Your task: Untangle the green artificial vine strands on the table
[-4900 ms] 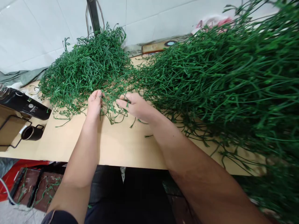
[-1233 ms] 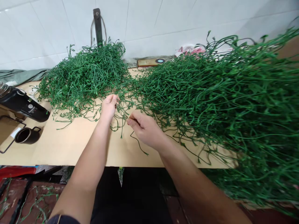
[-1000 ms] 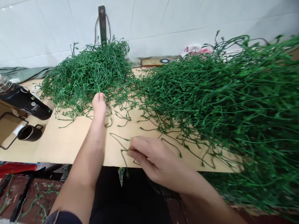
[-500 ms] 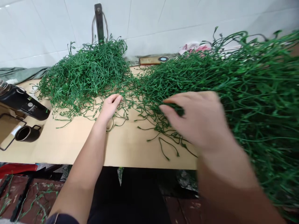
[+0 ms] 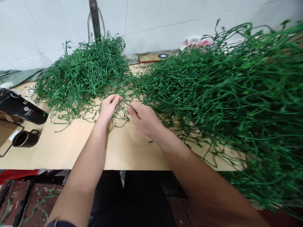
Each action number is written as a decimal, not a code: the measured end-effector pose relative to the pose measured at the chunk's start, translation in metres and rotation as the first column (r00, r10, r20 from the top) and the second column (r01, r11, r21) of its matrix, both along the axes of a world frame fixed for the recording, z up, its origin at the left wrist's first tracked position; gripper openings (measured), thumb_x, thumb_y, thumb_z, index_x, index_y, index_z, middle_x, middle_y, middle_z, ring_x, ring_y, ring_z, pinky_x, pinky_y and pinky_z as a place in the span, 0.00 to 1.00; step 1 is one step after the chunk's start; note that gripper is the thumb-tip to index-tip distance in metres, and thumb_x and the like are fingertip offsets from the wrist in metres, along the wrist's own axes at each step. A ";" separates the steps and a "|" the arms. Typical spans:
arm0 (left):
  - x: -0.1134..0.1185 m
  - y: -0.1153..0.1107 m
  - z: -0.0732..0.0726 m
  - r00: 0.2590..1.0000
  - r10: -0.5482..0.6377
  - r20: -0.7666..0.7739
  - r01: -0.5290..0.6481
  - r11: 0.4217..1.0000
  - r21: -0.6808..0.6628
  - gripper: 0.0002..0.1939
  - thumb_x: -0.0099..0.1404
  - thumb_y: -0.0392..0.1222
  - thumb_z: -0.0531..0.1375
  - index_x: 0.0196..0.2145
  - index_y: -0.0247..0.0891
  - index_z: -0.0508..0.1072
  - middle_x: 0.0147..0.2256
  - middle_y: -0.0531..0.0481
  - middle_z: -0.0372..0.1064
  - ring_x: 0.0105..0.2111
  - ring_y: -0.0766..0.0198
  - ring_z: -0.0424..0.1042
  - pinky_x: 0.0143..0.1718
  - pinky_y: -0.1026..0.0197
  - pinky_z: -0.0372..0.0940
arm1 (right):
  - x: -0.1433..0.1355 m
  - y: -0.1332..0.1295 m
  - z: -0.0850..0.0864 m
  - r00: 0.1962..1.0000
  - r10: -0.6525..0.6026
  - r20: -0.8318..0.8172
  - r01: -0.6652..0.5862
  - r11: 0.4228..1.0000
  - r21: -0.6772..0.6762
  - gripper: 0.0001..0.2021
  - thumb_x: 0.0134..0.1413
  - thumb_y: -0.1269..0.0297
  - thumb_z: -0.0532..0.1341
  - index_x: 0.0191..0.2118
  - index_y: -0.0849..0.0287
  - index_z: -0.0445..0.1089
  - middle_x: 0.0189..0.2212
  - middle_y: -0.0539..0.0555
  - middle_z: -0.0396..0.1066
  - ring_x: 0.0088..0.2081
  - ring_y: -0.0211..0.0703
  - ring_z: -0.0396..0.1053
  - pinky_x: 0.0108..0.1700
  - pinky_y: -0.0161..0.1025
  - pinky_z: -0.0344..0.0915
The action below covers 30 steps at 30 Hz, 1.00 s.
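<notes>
Green plastic-looking stems form a heap [image 5: 82, 69] at the back left and a larger pile [image 5: 213, 85] across the right side. Between them, over some loose stems, are both hands. My left hand [image 5: 110, 105] is closed in a pinch, thumb against forefinger; whatever lies between its fingertips is too small to name. Just to its right, my right hand [image 5: 143, 116] has its thumb and fingers pressed together, and what it grips cannot be made out. A small gap separates the two hands.
Brown board [image 5: 71, 151] covers the tabletop. A black bottle [image 5: 23, 107] and a dark mug [image 5: 25, 138] stand at the left. An upright metal bar [image 5: 95, 22] rises behind the left heap. A wooden-looking object [image 5: 151, 58] lies near the tiled wall.
My right hand has moved left from the right pile to beside my left hand and its fingers have closed. Some stems of the right pile have shifted toward the front edge.
</notes>
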<state>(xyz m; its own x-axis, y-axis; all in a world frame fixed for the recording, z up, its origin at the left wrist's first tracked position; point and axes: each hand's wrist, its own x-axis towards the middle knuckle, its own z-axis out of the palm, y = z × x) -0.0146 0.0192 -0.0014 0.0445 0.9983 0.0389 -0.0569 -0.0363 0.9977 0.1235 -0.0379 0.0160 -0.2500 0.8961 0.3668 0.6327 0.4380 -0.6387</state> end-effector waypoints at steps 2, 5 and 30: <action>0.001 -0.002 0.001 1.000 -0.011 -0.005 0.011 1.000 -0.006 0.09 0.62 0.36 0.56 0.25 0.33 0.67 0.18 0.59 0.56 0.16 0.78 0.52 0.18 0.72 0.47 | 0.001 -0.001 -0.001 1.000 0.001 -0.014 -0.001 0.999 0.043 0.13 0.62 0.61 0.43 0.25 0.56 0.51 0.23 0.50 0.59 0.27 0.38 0.56 0.32 0.37 0.52; 0.001 -0.003 0.002 0.999 0.038 0.017 -0.038 0.999 -0.017 0.12 0.64 0.35 0.54 0.23 0.34 0.64 0.16 0.60 0.51 0.14 0.78 0.49 0.17 0.71 0.45 | -0.001 -0.012 0.002 0.998 0.063 0.028 -0.066 0.986 0.150 0.13 0.62 0.62 0.44 0.25 0.56 0.53 0.24 0.51 0.59 0.29 0.39 0.56 0.34 0.37 0.54; 0.006 -0.011 0.000 0.960 -0.117 0.253 0.155 0.979 -0.136 0.07 0.59 0.42 0.59 0.31 0.34 0.72 0.31 0.52 0.72 0.31 0.72 0.68 0.32 0.69 0.59 | 0.001 0.004 0.004 0.987 -0.063 0.150 0.079 0.992 -0.103 0.08 0.54 0.62 0.55 0.31 0.60 0.66 0.29 0.54 0.65 0.33 0.42 0.61 0.38 0.38 0.58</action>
<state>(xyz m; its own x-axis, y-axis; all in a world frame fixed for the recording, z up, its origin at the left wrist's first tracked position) -0.0089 0.0079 -0.0009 0.1885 0.9782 -0.0871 -0.2913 0.1404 0.9463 0.1248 -0.0343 0.0198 -0.2281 0.9459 0.2308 0.7497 0.3219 -0.5783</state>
